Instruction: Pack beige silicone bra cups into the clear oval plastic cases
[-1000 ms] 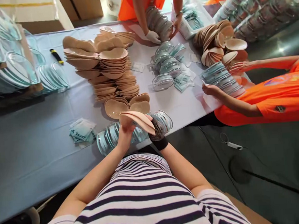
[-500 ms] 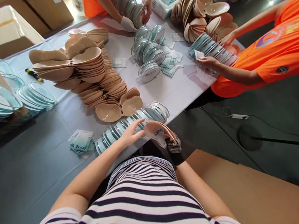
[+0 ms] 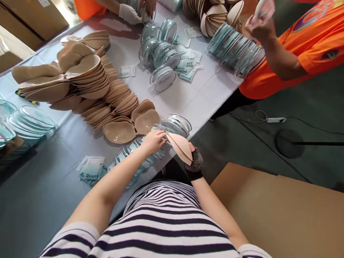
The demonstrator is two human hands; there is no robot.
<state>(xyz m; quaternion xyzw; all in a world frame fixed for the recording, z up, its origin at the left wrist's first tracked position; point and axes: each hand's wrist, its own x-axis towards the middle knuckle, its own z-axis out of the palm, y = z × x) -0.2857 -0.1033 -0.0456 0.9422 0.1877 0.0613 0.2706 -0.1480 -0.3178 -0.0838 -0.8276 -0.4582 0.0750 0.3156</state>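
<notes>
A folded beige stick-on bra [image 3: 179, 147] is held over the table's near edge, its two cups pressed together. My right hand [image 3: 195, 158], in a dark dotted glove with bare fingertips, grips its lower right end. The bare fingers of my left hand [image 3: 155, 141] are closed on its upper left end. Beneath and beside my left hand lies a row of clear round plastic cases [image 3: 132, 157], partly hidden by my forearm. Just beyond, a pair of beige bra cups [image 3: 120, 131] lies at the near end of a large stack of bras [image 3: 87, 76].
Printed packets [image 3: 91, 170] lie at left front. More round cases [image 3: 162, 78] and packets sit mid-table. Clear lids [image 3: 37, 118] fill a box at left. Two co-workers in orange stand at the far side and right; a cardboard sheet [image 3: 283, 207] lies on the floor.
My left hand has gone from outstretched fingers to closing on the bra's edge. The bra has been folded and turned, hiding its printed insert. The right co-worker has lifted a bra from the table.
</notes>
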